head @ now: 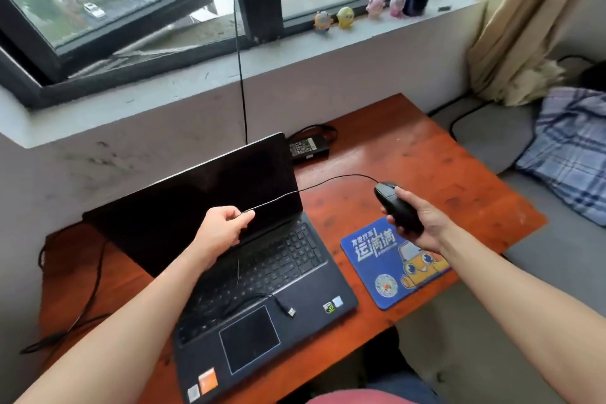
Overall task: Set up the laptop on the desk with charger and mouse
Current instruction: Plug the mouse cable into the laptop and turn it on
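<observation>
An open black laptop with a dark screen sits on the reddish wooden desk. My right hand holds a black wired mouse in the air above the blue mouse pad. The mouse cable runs left to my left hand, which pinches it in front of the screen. From there the cable drops onto the keyboard, and its USB plug lies loose on the palm rest. The black charger brick rests behind the laptop's right corner.
A black cord hangs down the wall from the window. More black cable trails over the desk's left side. Small toy figures stand on the windowsill. A grey cushion with a plaid cloth lies right of the desk.
</observation>
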{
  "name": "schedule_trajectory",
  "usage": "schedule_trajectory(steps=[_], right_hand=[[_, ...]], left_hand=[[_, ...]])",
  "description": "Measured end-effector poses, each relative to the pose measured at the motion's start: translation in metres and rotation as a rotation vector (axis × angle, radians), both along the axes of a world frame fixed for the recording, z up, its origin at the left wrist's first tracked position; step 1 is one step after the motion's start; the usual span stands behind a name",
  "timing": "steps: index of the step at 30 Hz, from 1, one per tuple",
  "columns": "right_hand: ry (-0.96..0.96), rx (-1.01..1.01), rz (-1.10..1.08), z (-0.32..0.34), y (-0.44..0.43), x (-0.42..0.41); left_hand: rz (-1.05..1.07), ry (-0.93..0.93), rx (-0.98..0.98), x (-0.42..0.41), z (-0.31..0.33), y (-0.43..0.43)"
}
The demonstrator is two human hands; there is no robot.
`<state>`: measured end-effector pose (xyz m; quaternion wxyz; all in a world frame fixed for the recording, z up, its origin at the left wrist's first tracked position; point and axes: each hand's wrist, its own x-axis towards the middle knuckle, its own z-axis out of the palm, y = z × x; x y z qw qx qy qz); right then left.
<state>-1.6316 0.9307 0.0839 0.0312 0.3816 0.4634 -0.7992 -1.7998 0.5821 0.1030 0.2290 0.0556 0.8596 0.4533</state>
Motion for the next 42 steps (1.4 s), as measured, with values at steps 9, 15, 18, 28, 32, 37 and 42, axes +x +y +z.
schedule_trajectory(steps=[9, 15, 18, 28, 32, 37, 42], right_hand=[[-0.418, 0.729, 0.326, -0.071, 0.034, 0.02], [-0.427, 0.941, 0.622, -0.101, 0.034, 0.032], [-0.388, 1.045, 0.718, -0.104, 0.038, 0.034], [-0.234, 1.333, 1.03, -0.066, 0.051, 0.011], [0.218, 1.291, 0.917, -0.021, 0.03, -0.048], [0.348, 1.127, 1.131, -0.002, 0.01, -0.092], [0.027, 1.001, 0.644, -0.025, 0.063, -0.108]], left_hand=[[0.08, -0.117, 0.022, 0.03, -0.021, 0.102], [0.204, -0.108, 0.022, 0.051, -0.029, 0.14], [0.24, -0.077, -0.001, 0.056, -0.026, 0.143], [0.081, -0.039, -0.1, 0.061, -0.012, 0.142], [-0.041, -0.061, -0.125, 0.057, 0.003, 0.146], [-0.097, -0.17, -0.074, 0.051, 0.021, 0.148], [-0.015, -0.3, -0.032, 0.044, 0.03, 0.102]])
